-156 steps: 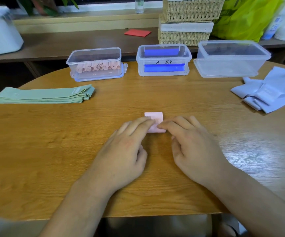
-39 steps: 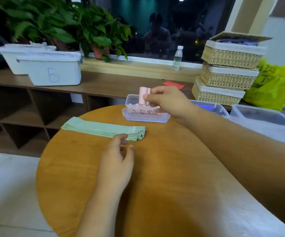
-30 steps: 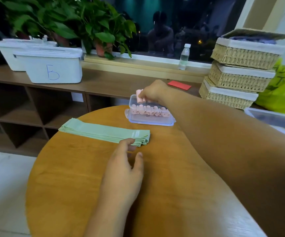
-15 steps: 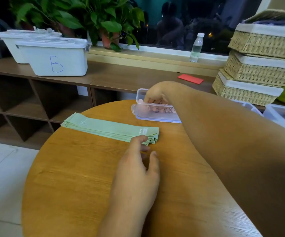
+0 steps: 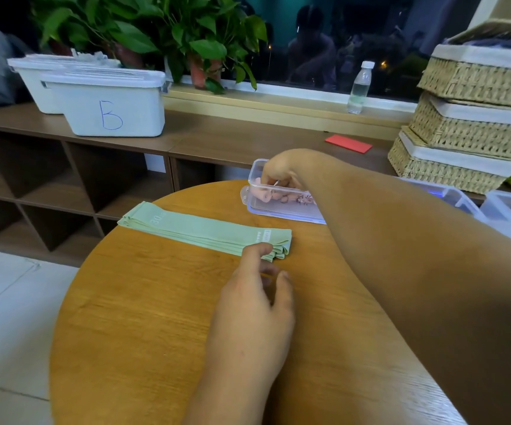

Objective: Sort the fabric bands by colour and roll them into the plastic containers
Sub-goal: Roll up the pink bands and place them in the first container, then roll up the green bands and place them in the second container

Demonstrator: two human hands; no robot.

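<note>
The right hand (image 5: 275, 176) reaches across into the clear plastic container (image 5: 281, 211) at the far side of the bench (image 5: 156, 317). Its fingers are curled down among the rolled pink bands (image 5: 265, 194); whether they grip one cannot be told. The left hand (image 5: 254, 305) lies relaxed, its index fingertip touching the near right end of the flat stack of green bands (image 5: 199, 230), just left of the container. Beyond, a shelf (image 5: 217, 139) carries a white bin marked B (image 5: 110, 111) and wicker baskets (image 5: 468, 127).
</note>
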